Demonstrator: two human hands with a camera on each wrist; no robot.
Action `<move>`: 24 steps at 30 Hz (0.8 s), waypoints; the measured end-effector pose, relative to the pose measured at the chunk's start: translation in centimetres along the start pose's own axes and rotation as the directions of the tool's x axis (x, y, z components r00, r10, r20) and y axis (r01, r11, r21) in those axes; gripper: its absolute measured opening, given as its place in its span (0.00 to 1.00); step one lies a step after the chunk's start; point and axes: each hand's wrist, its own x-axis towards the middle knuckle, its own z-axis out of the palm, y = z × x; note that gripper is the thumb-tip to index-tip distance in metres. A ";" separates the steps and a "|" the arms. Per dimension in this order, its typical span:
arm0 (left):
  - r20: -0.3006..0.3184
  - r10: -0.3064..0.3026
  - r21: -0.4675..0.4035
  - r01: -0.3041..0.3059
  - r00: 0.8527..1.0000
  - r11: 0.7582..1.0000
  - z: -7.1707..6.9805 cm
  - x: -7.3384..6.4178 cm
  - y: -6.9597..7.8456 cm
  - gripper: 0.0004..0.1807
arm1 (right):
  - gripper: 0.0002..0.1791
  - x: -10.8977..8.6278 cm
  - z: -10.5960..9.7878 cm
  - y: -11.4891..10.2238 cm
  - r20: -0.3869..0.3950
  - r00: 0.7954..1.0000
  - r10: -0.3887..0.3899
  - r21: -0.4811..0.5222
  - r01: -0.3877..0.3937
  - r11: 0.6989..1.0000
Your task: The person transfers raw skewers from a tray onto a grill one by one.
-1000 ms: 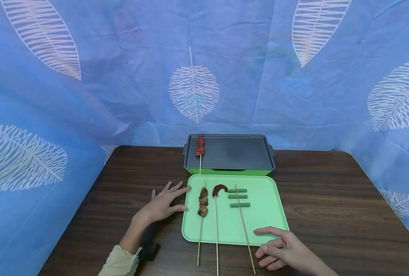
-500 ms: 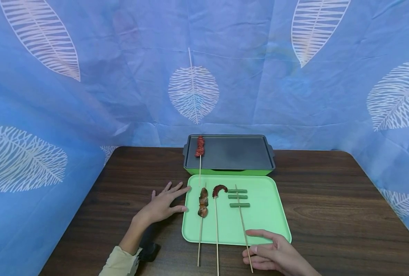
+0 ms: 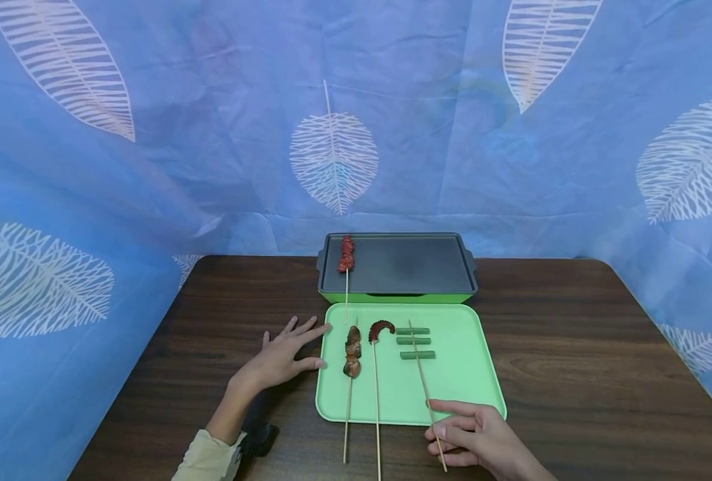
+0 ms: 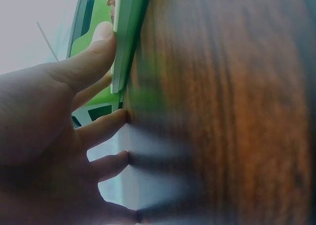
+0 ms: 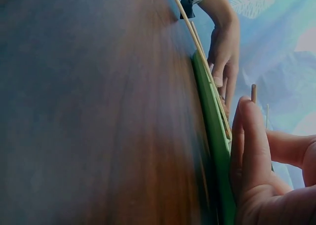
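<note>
On the light green tray [image 3: 464, 347] lie a meat skewer [image 3: 352, 351], a dark red tentacle skewer [image 3: 380, 329] and a skewer with green bean-like pieces [image 3: 417, 355]. Their sticks reach past the near rim. My right hand [image 3: 482, 437] pinches the lower stick of the green skewer between thumb and fingers; in the right wrist view the stick's end [image 5: 254, 93] pokes out above the fingertips. My left hand [image 3: 280, 361] has its fingers spread at the tray's left edge. In the left wrist view its thumb [image 4: 96, 52] touches the rim, and other fingertips rest on the table.
Behind the tray stands a green grill with a dark plate [image 3: 410, 260], close to the tray's far rim. A red meat skewer [image 3: 346, 255] lies on its left side, its stick reaching over the tray. A blue leaf-patterned cloth [image 3: 428, 147] hangs around the dark wooden table [image 3: 572, 347].
My right hand has moved left to the green skewer's stick and its fingers have closed on it. The stick's near end has shifted slightly right since half a second ago. My left hand stays put.
</note>
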 end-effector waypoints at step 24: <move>-0.001 0.012 0.000 -0.012 1.000 1.000 -0.1 -0.1 0.1 0.39 | 0.33 1.3 2.0 -3.3 -0.134 0.987 -0.087 -0.135 0.069 0.988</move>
